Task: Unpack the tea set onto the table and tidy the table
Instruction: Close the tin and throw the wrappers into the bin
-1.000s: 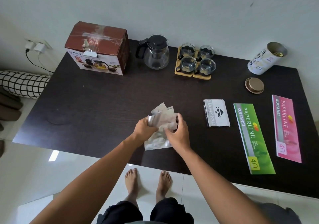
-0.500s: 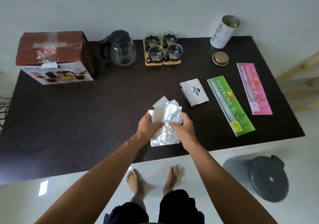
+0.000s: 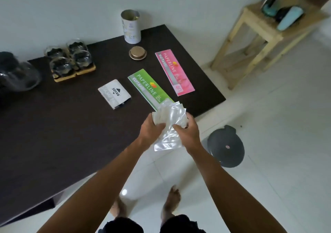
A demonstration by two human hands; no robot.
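Bench (image 3: 53,134): dark, beside wall. Teapot (image 3: 16,75): far left edge. Cups (image 3: 69,60): four, on wooden trays. Wrappers (image 3: 170,125): clear plastic bundle over bench's near corner, gripped by left hand (image 3: 152,130) and right hand (image 3: 188,134), fingers curled round it.

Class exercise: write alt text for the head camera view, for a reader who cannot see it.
Both hands, left hand and right hand, hold a bundle of crumpled clear plastic wrappers at the edge of a dark table, with a grey lidded bin on the floor to the right. On the table lie glass cups, an open tin and two receipt books.
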